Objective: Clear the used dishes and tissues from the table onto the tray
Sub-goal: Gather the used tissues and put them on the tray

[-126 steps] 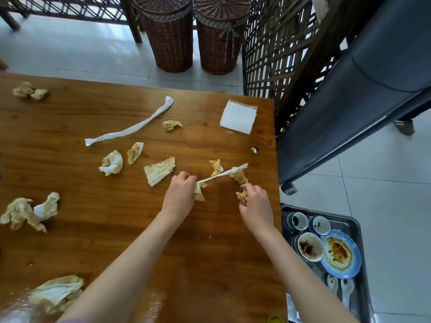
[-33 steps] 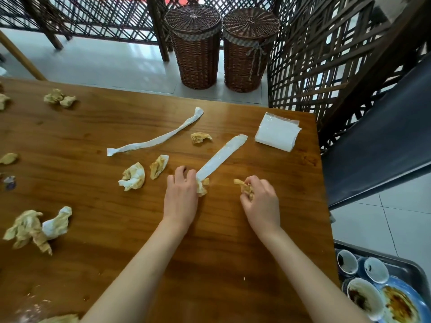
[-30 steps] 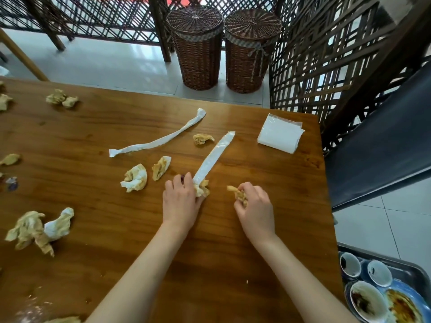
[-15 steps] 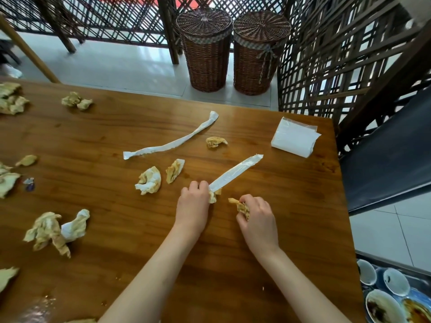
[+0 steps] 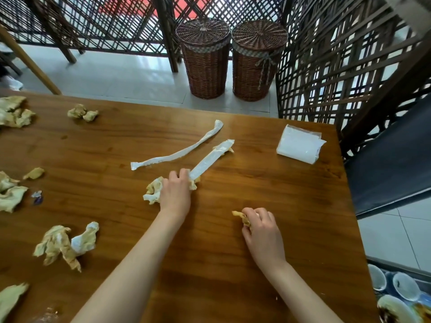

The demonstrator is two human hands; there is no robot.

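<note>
Left hand (image 5: 175,194) moved onto crumpled tissue (image 5: 152,191), grip pinching wrapper (image 5: 210,159) | right hand (image 5: 261,227) pinching scrap (image 5: 241,217) | wooden table (image 5: 279,187)

This looks like a restaurant dining room after a meal. A brown varnished wooden tabletop (image 5: 233,264) is strewn with crumpled, stained paper tissues (image 5: 63,243) toward 9 o'clock. At 12 o'clock two lidded brown wicker baskets (image 5: 205,59) stand on pale floor tiles before dark wooden lattice screens (image 5: 338,66). At 5 o'clock, used white cups (image 5: 404,286) and sauce-smeared dishes (image 5: 394,311) are gathered off the tabletop's edge.
</note>
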